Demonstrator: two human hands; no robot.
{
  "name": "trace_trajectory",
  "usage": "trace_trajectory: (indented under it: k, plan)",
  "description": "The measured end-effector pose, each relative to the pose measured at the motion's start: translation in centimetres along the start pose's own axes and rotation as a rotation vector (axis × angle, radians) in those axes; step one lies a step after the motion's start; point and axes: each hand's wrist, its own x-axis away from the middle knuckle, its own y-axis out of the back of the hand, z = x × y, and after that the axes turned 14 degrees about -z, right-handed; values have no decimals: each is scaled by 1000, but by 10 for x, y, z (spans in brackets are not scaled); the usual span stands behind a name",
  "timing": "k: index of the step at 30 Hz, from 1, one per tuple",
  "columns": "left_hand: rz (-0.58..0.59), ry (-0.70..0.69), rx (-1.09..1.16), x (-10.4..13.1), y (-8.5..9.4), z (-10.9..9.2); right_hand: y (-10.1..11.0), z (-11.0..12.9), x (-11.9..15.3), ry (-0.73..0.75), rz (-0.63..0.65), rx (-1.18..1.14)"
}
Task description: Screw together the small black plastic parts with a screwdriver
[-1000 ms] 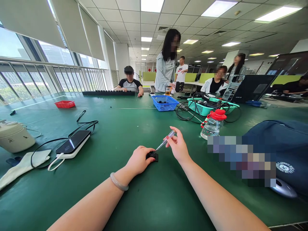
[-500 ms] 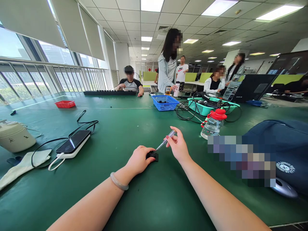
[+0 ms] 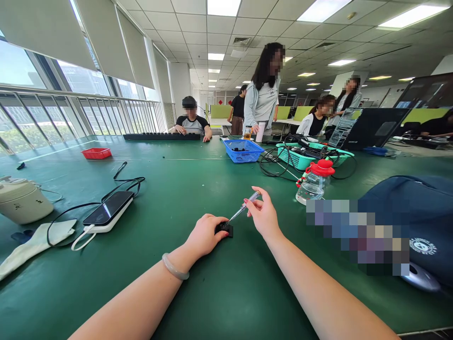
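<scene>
Black and compact, a small block (image 3: 230,232) sits on the table (image 3: 148,302) directly before the person — its finer detail too small to read — with a clear-handled screwdriver (image 3: 240,209) slanting down to its top. Smooth green covers the tabletop; beyond are a blue basket (image 3: 245,156), and windows (image 3: 81,78) under grey blinds (image 3: 106,42). Left hand (image 3: 203,236): thumb and fingers closed round the block — right hand (image 3: 264,217): fingertips pinching the screwdriver's handle.

Green tabletop (image 3: 163,189): black block (image 3: 230,232), red tray (image 3: 96,156), blue basket (image 3: 245,158).
</scene>
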Motion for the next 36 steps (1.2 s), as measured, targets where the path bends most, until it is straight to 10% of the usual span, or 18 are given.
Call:
trace_trajectory:
  k: [36]
  plan:
    - [-15,-7,0,-1,-3,3,-3,-3,1,-55,55,-81]
